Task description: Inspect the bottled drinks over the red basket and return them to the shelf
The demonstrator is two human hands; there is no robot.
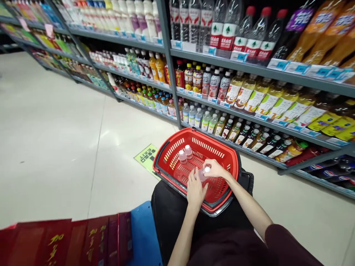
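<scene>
A red plastic shopping basket rests on a black surface in front of me. Two small pink bottles with pale caps stand upright at its far left inside. Both my hands are inside the basket around a third pink bottle. My right hand grips it from the right, fingers curled about its cap end. My left hand touches it from the left with fingers bent against its side.
Grey shelves full of bottled drinks run along the right and back. A green floor sticker lies left of the basket. Red boxes and a blue crate sit at lower left. Pale tiled floor stretches to the left.
</scene>
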